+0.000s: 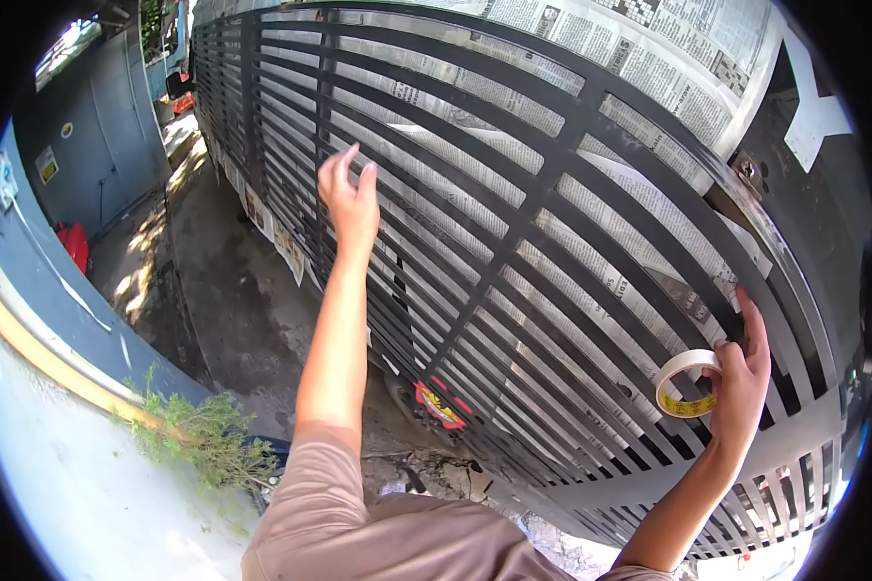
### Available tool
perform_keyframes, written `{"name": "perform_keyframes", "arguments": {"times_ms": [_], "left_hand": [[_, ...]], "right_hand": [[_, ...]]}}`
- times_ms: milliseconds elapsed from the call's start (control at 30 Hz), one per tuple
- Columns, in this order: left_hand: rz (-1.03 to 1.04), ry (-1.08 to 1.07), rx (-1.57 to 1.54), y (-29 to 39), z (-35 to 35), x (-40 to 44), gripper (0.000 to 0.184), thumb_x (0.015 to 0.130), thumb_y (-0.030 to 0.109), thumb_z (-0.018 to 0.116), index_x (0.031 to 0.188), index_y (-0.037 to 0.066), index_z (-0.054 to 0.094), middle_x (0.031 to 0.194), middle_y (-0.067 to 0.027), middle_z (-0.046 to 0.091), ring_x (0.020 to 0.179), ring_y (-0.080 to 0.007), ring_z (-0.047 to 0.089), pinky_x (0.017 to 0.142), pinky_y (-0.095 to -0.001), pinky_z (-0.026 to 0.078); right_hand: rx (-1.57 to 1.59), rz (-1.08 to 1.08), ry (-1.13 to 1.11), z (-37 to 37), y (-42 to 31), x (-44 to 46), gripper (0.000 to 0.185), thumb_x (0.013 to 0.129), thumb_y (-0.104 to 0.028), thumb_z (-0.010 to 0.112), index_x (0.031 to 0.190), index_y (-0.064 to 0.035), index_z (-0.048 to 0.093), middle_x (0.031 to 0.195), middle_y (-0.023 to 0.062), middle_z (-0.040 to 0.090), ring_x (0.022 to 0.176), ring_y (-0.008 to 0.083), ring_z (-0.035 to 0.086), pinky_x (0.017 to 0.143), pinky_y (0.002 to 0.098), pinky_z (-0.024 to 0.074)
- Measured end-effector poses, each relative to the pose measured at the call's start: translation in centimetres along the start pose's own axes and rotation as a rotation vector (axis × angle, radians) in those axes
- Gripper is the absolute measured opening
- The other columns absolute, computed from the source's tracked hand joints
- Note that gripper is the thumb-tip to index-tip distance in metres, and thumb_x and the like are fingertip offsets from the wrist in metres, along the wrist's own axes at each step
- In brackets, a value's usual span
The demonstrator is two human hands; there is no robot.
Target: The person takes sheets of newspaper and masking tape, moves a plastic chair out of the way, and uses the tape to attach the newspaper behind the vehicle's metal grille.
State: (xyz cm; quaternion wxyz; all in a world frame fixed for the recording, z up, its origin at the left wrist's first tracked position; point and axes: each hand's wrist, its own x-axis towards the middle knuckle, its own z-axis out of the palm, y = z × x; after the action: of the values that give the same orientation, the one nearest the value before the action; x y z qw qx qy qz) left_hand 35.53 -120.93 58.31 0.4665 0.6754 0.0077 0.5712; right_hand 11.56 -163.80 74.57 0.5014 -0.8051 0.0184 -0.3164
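My left hand (349,192) is raised in front of the dark slatted metal frame (524,232), its fingers apart and nothing in them. At the right, my right hand (743,373) has a roll of masking tape (686,383) hooked between thumb and palm, while its index finger stretches up against the slats. Sheets of newspaper (649,48) cover the surface behind the slats and show through the gaps. Some of their edges lift or fold near my right fingertip.
A grey metal door (97,136) stands at the upper left, with a red object (73,247) beside it. A green plant (199,436) grows by the pale wall at the lower left. A red and yellow sticker (440,404) sits low on the slats.
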Motion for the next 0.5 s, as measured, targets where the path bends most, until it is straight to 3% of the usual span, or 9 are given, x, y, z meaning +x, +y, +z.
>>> {"name": "perform_keyframes", "arguments": {"times_ms": [67, 133, 233, 333, 367, 500], "left_hand": [[0.329, -0.075, 0.225, 1.1, 0.1, 3.7, 0.034, 0.093, 0.027, 0.068, 0.123, 0.011, 0.068, 0.127, -0.0117, 0.06, 0.126, -0.0315, 0.05, 0.108, -0.0405, 0.038], [0.383, -0.334, 0.141, 2.3, 0.1, 6.6, 0.029, 0.091, 0.025, 0.065, 0.114, 0.009, 0.07, 0.115, -0.0132, 0.067, 0.119, -0.0324, 0.055, 0.103, -0.0395, 0.042], [0.229, -0.587, 0.211, 3.5, -0.2, 8.6, 0.029, 0.092, 0.026, 0.063, 0.114, 0.008, 0.07, 0.111, -0.0121, 0.069, 0.114, -0.0316, 0.057, 0.099, -0.0386, 0.045], [0.051, -0.619, 0.284, 2.9, 0.1, 10.0, 0.031, 0.092, 0.027, 0.061, 0.114, 0.008, 0.071, 0.117, -0.0098, 0.069, 0.113, -0.0315, 0.057, 0.099, -0.0389, 0.045], [0.279, -0.537, 0.272, 0.8, 0.8, 10.5, 0.032, 0.093, 0.028, 0.058, 0.115, 0.009, 0.073, 0.12, -0.0102, 0.069, 0.116, -0.0301, 0.056, 0.103, -0.0412, 0.041], [0.36, -0.746, 0.311, 0.0, 0.8, 12.1, 0.036, 0.094, 0.029, 0.056, 0.117, 0.007, 0.073, 0.123, -0.0116, 0.065, 0.122, -0.0298, 0.053, 0.106, -0.0373, 0.04]], "right_hand": [[0.011, 0.001, -0.004, -0.1, 0.0, 0.0, 0.068, 0.082, 0.003, 0.045, 0.149, 0.0034, 0.043, 0.153, 0.0159, 0.047, 0.068, 0.0027, 0.057, 0.056, 0.0169, 0.0469], [0.038, 0.0, -0.011, -0.1, 0.1, 0.0, 0.068, 0.082, 0.003, 0.044, 0.15, 0.0034, 0.043, 0.153, 0.0165, 0.047, 0.068, 0.003, 0.058, 0.056, 0.0175, 0.0468], [0.037, 0.004, -0.017, -0.1, 0.0, 0.0, 0.068, 0.082, 0.004, 0.043, 0.15, 0.0038, 0.043, 0.152, 0.0169, 0.047, 0.069, 0.0036, 0.057, 0.058, 0.0187, 0.0467], [0.005, -0.03, -0.038, -0.5, 0.4, 0.2, 0.068, 0.081, 0.0, 0.045, 0.149, 0.0054, 0.042, 0.15, 0.0191, 0.049, 0.074, 0.0094, 0.061, 0.062, 0.0237, 0.0493], [0.009, -0.026, -0.037, -0.4, 0.4, 0.1, 0.068, 0.081, 0.0, 0.045, 0.149, 0.0055, 0.042, 0.15, 0.0191, 0.049, 0.074, 0.0094, 0.061, 0.062, 0.0238, 0.0492], [0.023, -0.018, -0.03, -0.1, 0.1, 0.0, 0.069, 0.081, 0.002, 0.045, 0.149, 0.0055, 0.042, 0.152, 0.0182, 0.047, 0.069, 0.006, 0.058, 0.059, 0.0206, 0.0474]]}}
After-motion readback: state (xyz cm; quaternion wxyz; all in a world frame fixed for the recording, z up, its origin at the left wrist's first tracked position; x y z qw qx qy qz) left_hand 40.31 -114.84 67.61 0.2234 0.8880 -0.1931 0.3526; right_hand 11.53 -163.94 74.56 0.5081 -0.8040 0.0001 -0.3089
